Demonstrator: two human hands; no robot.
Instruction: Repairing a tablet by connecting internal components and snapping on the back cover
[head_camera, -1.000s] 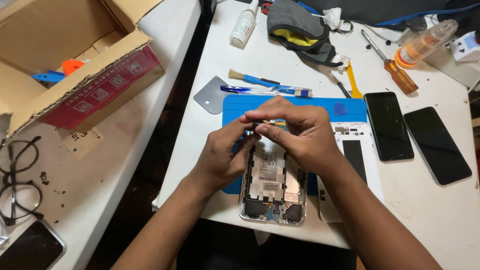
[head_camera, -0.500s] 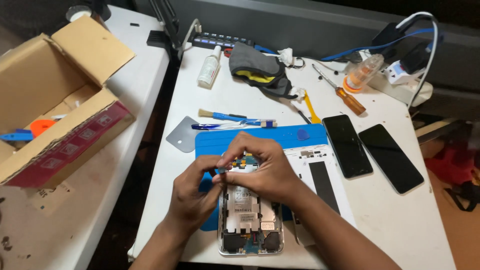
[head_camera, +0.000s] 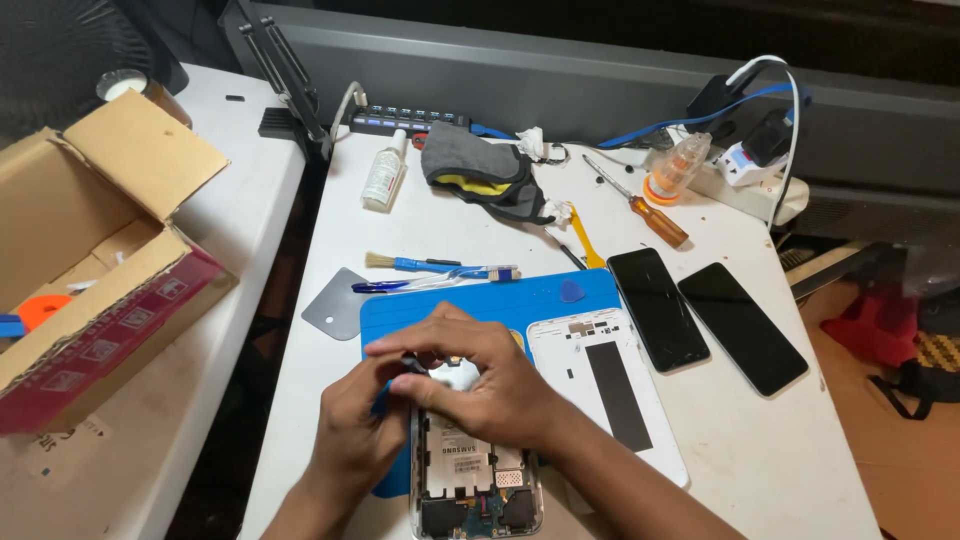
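Note:
An opened white phone (head_camera: 470, 475) with its insides showing lies on a blue work mat (head_camera: 480, 300) at the table's near edge. My left hand (head_camera: 355, 430) grips the phone's upper left side. Over the phone's top end my right hand (head_camera: 470, 370) curls, fingertips pinched near a small dark part that I cannot make out. The phone's white back cover (head_camera: 610, 395) rests on the mat just right of my right hand.
Two black phones (head_camera: 655, 305) (head_camera: 742, 325) lie to the right. Behind the mat are a brush (head_camera: 430, 266), a grey plastic card (head_camera: 335, 305), a yellow pry tool (head_camera: 583, 235), a screwdriver (head_camera: 640, 205), a white bottle (head_camera: 383, 175) and a dark pouch (head_camera: 480, 175). A cardboard box (head_camera: 90, 260) sits on the left table.
The camera has tilted up, so the table's far side shows more. Both hands stay at the phone's top end, fingers shifted only slightly.

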